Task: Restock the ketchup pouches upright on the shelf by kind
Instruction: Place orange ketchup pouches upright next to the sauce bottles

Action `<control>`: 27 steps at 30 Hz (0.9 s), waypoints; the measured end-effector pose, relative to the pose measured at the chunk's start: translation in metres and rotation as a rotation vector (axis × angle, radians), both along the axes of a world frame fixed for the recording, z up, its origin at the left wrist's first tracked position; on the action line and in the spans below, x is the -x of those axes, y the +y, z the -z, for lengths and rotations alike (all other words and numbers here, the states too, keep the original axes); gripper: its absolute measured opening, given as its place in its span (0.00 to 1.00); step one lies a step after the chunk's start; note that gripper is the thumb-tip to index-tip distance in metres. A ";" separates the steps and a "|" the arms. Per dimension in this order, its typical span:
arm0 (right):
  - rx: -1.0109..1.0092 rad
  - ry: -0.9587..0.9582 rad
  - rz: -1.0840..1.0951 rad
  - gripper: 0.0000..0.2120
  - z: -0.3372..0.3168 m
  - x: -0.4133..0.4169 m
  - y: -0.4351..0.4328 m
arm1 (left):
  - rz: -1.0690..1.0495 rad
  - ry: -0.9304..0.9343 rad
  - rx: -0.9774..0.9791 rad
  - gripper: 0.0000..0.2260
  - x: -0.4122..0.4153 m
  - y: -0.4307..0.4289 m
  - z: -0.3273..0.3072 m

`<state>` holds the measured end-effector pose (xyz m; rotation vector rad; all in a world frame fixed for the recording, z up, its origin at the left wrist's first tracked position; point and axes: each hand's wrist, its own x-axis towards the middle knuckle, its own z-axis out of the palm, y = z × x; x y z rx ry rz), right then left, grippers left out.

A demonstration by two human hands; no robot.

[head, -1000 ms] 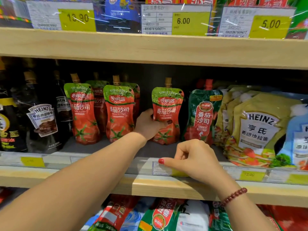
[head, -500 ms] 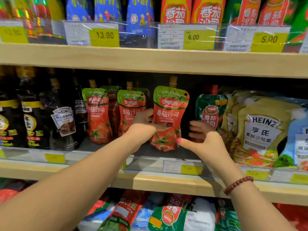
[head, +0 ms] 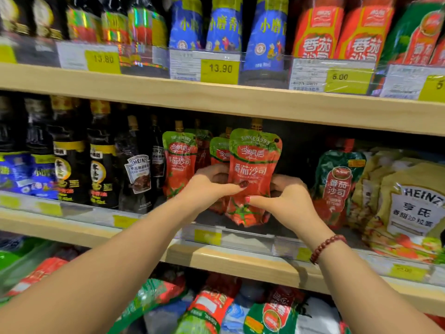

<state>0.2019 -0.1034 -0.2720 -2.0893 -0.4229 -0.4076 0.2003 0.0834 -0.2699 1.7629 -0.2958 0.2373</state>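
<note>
Wooden shelf (head: 231, 259) carries four visible red ketchup pouches; two behind are mostly hidden. Held pouch (head: 252, 165) stands upright at centre, long axis vertical, spout at twelve o'clock, base just above the shelf. Left hand (head: 209, 186) pinches its nine o'clock edge, right hand (head: 286, 201) its three o'clock edge. One green pouch (head: 337, 186) stands rightward.

A grocery shop aisle: wooden shelves (head: 240, 102) packed with sauce bottles (head: 101, 174) and ketchup pouches (head: 252, 174), yellow price tags (head: 219, 71) clipped along edges toward twelve o'clock.
</note>
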 end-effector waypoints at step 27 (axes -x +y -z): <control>0.243 0.187 -0.053 0.21 0.023 -0.045 0.172 | -0.489 -0.359 -0.603 0.16 0.039 0.139 0.078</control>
